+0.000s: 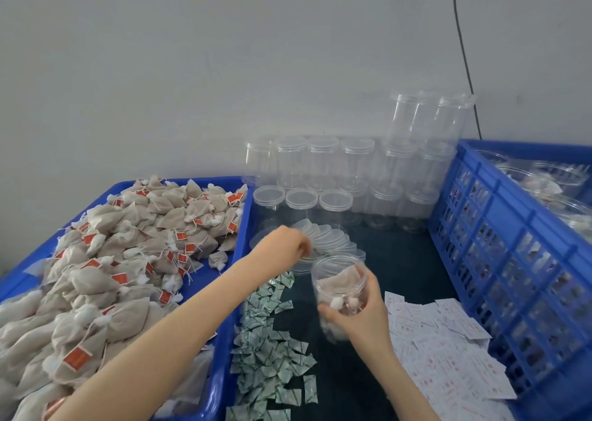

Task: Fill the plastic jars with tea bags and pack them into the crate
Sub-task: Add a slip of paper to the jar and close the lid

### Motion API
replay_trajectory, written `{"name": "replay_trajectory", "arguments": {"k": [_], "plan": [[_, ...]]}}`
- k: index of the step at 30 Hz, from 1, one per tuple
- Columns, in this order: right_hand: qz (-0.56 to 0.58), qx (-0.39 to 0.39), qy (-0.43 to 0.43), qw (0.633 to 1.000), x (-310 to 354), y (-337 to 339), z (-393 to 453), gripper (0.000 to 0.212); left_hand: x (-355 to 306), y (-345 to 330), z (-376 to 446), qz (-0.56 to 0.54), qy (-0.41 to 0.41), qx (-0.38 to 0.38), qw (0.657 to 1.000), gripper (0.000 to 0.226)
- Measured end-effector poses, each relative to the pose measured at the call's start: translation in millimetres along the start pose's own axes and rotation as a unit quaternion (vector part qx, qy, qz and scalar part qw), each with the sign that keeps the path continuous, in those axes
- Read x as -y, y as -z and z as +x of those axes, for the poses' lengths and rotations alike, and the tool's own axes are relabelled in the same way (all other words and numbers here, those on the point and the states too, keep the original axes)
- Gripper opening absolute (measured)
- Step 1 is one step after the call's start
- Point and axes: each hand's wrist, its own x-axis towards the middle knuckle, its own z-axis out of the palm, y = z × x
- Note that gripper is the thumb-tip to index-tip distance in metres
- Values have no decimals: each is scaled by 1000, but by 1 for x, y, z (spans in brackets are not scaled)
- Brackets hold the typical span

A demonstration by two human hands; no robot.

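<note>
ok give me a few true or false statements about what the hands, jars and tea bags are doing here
1. The right hand grips a clear plastic jar holding tea bags. True.
2. That jar has its lid on. False: its mouth is open.
3. The left hand is at the row of clear round lids. True.
4. The beige tea bags with orange tags are heaped in the blue slatted crate. False: they lie in a shallow blue tray.
5. Small green-white sachets lie between tray and jar. True.

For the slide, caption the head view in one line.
Right hand holds a tea-bag-filled jar while left hand reaches the stacked lids.
</note>
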Motion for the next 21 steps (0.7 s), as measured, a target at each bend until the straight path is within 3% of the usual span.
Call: {"name": "replay_trajectory", "arguments": {"k": [3, 6, 9, 16, 21], "plan": [[-11, -27, 12, 999, -9, 10, 3, 89, 13, -28, 4, 141, 29, 153, 978, 29], [6, -45, 9, 999, -19, 13, 3, 88, 16, -57, 6, 225, 22, 216, 950, 25], [25, -45, -2, 999, -26, 8, 0, 90, 16, -77, 10, 273, 9, 253, 928, 40], [34, -61, -18, 997, -35, -14, -7, 89, 21, -89, 9, 320, -13, 201, 926, 31], [-1, -50, 10, 999, -43, -17, -10, 90, 16, -63, 8, 227, 3, 112, 967, 24]]}}
